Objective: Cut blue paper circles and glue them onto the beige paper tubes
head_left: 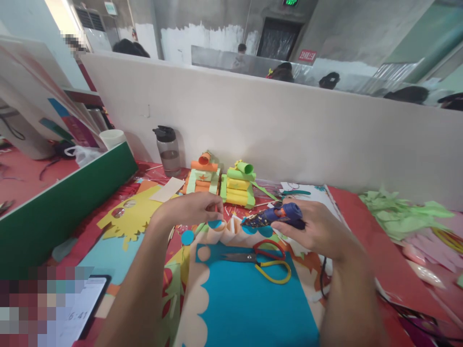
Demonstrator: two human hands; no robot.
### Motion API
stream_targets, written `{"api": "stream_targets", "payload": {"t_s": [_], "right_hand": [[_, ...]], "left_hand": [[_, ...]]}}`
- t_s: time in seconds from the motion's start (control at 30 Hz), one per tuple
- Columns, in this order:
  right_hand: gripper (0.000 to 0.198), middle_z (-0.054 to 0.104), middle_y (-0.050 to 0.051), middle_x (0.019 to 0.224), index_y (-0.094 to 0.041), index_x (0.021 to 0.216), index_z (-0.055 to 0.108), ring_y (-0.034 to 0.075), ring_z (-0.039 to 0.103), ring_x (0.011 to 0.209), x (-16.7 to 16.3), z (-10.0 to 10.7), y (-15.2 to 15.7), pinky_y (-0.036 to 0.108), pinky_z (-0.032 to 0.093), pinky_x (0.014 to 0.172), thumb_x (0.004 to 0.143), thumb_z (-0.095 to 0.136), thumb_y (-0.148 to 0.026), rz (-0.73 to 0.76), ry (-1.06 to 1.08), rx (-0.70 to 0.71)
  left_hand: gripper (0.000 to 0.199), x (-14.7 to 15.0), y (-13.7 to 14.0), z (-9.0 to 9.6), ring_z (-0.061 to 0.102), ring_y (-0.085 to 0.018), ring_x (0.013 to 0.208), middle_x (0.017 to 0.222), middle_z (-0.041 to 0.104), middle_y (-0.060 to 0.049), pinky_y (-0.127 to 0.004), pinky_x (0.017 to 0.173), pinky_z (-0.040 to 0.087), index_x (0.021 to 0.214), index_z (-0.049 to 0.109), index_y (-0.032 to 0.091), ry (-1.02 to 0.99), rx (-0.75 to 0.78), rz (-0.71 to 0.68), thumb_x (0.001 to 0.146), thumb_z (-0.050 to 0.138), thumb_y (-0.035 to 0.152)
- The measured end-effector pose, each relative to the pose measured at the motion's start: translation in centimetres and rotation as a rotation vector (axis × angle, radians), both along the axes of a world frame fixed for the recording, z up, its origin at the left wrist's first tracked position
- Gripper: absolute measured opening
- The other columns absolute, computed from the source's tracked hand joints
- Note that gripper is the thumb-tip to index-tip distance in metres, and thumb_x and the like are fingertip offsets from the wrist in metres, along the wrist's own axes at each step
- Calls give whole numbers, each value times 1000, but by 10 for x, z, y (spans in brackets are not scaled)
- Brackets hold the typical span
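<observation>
My right hand (311, 224) is wrapped round a dark blue glue gun (275, 215), its nozzle pointing left over a row of peach paper rolls (231, 231). The fingers of my left hand (197, 208) are pinched together on a small blue paper circle (214, 224) at the left end of that row. More blue circles (265, 231) sit on the rolls under the glue gun. Another blue circle (187, 237) lies to the left. Scissors (269, 260) with red and yellow handles rest on a blue paper sheet (253, 308) in front of the rolls.
Two paper tank models, orange (203, 177) and yellow-green (238, 185), stand behind my hands near a water bottle (169, 152). A white partition (307, 140) closes the back. A green divider (68, 197) and phone (88, 308) are left; green paper scraps (401, 212) lie right.
</observation>
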State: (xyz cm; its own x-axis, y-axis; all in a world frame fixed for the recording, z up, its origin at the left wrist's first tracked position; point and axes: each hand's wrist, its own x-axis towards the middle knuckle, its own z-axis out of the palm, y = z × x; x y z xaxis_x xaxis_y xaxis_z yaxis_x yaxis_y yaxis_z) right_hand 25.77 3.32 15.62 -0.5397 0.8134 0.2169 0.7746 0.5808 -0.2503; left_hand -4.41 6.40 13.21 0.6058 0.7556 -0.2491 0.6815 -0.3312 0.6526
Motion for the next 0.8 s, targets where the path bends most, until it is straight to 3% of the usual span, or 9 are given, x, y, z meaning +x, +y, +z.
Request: {"api": "stream_targets", "payload": {"t_s": [0.4,0.8], "right_hand": [[35,63,2,67,-21,72,58,16,54,59,-3,0,-3,27,38,56,89,61,-51,19,37,-22],[27,65,2,74,-20,81,61,15,55,62,3,-1,2,26,42,57,91,61,-45,121,106,-151]], "left_hand": [[24,-1,1,-2,54,-15,68,81,64,-1,-26,55,38,93,63,21,-5,13,-6,91,52,42],[23,-2,2,-5,49,-14,63,76,59,0,-26,53,35,94,63,21,-20,17,-5,90,50,40]]}}
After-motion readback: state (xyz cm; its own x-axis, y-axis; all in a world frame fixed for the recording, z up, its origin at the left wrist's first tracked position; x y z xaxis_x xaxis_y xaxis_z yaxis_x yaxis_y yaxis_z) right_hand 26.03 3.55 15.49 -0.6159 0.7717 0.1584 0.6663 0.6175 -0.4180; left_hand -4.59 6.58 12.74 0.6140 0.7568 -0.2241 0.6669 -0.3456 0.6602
